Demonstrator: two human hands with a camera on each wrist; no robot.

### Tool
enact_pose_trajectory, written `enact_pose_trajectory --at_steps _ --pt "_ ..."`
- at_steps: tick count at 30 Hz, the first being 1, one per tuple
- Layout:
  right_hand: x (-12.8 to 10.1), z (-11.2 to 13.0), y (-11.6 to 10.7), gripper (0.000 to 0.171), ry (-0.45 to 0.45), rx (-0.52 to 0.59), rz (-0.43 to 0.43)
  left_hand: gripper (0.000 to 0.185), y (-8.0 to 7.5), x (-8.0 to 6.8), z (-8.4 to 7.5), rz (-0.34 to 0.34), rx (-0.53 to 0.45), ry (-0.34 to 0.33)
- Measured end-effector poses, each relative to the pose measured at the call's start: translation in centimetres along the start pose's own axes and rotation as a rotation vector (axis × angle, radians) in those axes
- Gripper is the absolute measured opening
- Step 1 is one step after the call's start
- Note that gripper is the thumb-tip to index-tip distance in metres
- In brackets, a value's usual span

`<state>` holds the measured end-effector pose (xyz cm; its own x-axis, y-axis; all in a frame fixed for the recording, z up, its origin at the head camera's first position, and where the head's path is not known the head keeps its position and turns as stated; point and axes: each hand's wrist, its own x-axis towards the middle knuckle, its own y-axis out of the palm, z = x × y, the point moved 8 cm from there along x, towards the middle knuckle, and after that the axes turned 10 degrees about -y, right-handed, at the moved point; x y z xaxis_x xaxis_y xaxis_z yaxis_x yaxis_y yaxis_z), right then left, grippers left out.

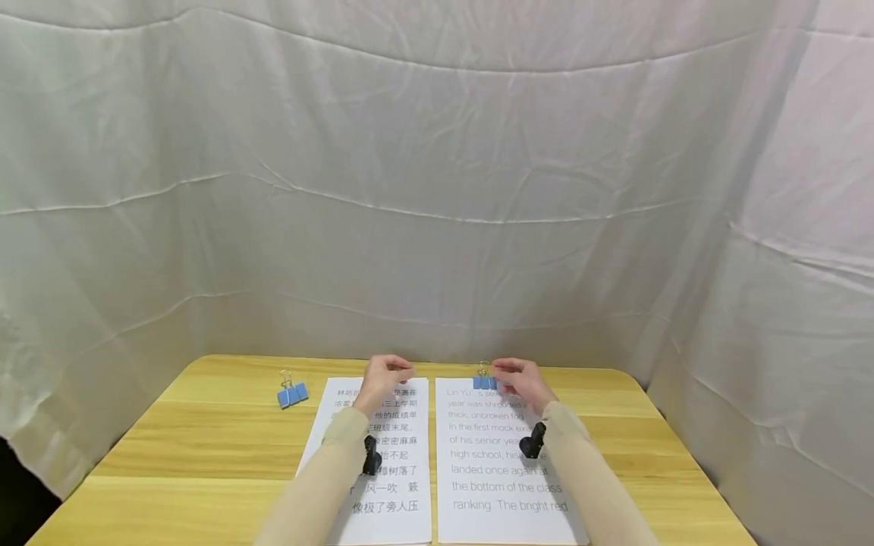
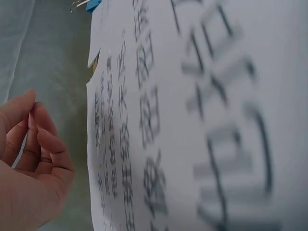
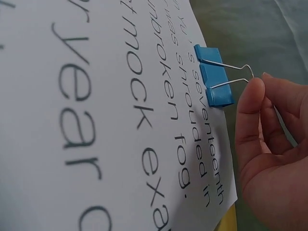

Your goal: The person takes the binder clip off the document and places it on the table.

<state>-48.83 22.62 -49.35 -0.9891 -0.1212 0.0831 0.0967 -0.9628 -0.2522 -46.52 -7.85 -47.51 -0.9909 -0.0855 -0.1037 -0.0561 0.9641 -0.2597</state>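
Note:
Two printed sheets lie side by side on the wooden table. A blue binder clip sits clamped on the top edge of the right sheet, which bears English text. My right hand pinches that clip's wire handle between thumb and forefinger. My left hand hovers at the top edge of the left sheet, which bears Chinese text. Its fingers are loosely curled, hold nothing and stay just clear of the paper.
A second blue binder clip lies loose on the table, left of the sheets. White cloth hangs behind and at both sides of the table. Bare wood shows left and right of the sheets. Black cameras sit on both wrists.

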Motion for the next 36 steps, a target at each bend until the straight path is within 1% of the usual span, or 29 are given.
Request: enact_pose_trajectory --at_steps 5,7,10,14,17,22,28,34,36 --pt "0.6 -0.3 0.0 0.039 0.028 0.023 -0.017 0.022 1.9 0.0 -0.2 0.043 0.019 0.023" --pt "0.7 -0.4 0.0 0.040 0.029 0.025 -0.025 0.022 2.7 -0.2 -0.3 0.063 0.021 0.021" --pt "0.7 -0.5 0.1 0.040 0.029 0.020 -0.037 0.024 3.8 -0.3 -0.1 0.094 0.010 -0.004" --pt "0.8 -0.6 0.4 0.042 0.032 0.010 -0.029 0.026 4.7 -0.4 0.0 0.113 -0.013 -0.018" --pt "1.1 -0.7 0.7 0.042 0.041 0.021 -0.020 0.028 5.2 -0.4 0.1 0.116 -0.014 -0.019" --pt "1.3 -0.6 0.8 0.041 0.048 0.027 -0.024 0.029 5.9 -0.4 0.2 0.144 -0.008 -0.028" --pt "1.3 -0.9 0.8 0.041 0.079 0.038 -0.022 0.028 6.3 -0.5 0.6 0.159 -0.004 -0.072" --pt "1.4 -0.6 1.1 0.039 0.053 0.037 -0.018 0.030 6.4 -0.5 0.7 0.180 0.009 -0.065" --pt "1.5 -0.4 1.2 0.038 0.037 0.018 -0.020 0.031 6.4 -0.5 0.7 0.181 0.007 -0.073"
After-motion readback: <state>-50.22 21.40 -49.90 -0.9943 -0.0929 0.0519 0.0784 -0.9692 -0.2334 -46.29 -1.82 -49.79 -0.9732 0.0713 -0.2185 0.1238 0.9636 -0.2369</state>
